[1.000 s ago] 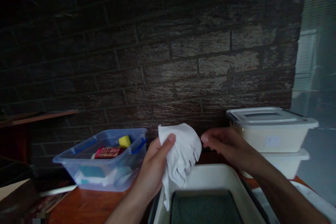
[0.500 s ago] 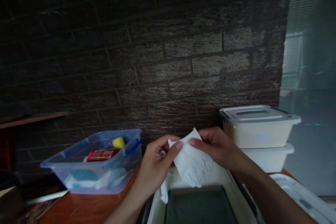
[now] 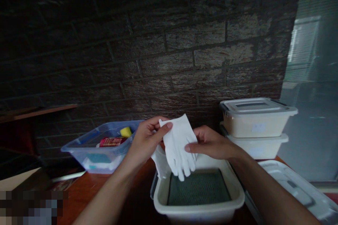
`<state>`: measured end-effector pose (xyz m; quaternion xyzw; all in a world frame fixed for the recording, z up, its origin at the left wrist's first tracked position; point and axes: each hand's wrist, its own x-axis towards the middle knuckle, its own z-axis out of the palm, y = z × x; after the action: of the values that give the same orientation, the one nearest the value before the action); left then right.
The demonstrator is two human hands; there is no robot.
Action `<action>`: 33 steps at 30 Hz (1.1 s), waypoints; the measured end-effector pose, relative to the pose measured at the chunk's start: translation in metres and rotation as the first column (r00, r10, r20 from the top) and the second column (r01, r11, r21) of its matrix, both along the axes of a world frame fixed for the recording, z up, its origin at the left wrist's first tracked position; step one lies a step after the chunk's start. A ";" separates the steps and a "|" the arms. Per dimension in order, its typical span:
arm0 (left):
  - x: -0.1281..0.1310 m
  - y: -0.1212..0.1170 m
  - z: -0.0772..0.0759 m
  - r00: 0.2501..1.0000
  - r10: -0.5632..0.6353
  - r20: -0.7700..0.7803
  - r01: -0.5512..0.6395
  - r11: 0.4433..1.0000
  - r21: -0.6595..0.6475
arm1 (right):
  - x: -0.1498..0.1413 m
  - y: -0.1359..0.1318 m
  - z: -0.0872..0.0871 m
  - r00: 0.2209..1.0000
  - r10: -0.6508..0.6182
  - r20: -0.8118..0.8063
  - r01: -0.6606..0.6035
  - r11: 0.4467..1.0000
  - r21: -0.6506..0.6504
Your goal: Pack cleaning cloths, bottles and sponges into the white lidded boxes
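Observation:
My left hand (image 3: 144,142) pinches the cuff of a white glove (image 3: 178,147) that hangs with its fingers pointing down. A second piece of white cloth (image 3: 160,161) dangles below the same hand. My right hand (image 3: 211,145) grips the glove's right side at mid-height, thumb in front. Both hands hold the glove above an open white tub (image 3: 198,206) with a dark green mat (image 3: 198,189) inside.
A clear blue bin (image 3: 102,147) with a yellow item and a red packet stands at the left on the wooden table (image 3: 87,197). Two stacked lidded white tubs (image 3: 257,123) sit at the right, a loose lid (image 3: 293,190) beside them. A dark brick wall is behind.
The glove has been straightened out and now hangs flat with fingers down. My right hand has slid from its top edge to its side. The view has tipped down, showing more of the tub.

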<state>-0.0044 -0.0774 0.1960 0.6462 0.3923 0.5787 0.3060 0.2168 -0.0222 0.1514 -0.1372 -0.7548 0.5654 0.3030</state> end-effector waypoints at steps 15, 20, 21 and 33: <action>-0.015 -0.006 0.007 0.882 -0.340 -0.326 0.176 0.880 -0.441 | 0.014 -0.006 0.000 0.975 -0.134 0.179 0.148 0.987 -0.066; -0.007 -0.009 -0.012 0.869 -0.359 -0.339 0.108 0.808 -0.580 | 0.027 0.002 -0.020 0.925 -0.180 0.334 0.216 0.974 -0.074; -0.006 -0.010 -0.014 0.856 -0.387 -0.344 0.102 0.777 -0.622 | 0.028 0.005 -0.023 0.915 -0.171 0.366 0.211 0.975 -0.072; -0.017 -0.036 0.050 0.859 -0.407 -0.311 0.027 0.642 -0.766 | -0.001 0.006 0.031 0.908 -0.064 0.414 0.039 0.997 0.070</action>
<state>-0.0215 -0.1137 0.2462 0.6265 0.5689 0.1581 0.5088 0.2156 -0.0165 0.1822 -0.2651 -0.8149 0.4919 0.1541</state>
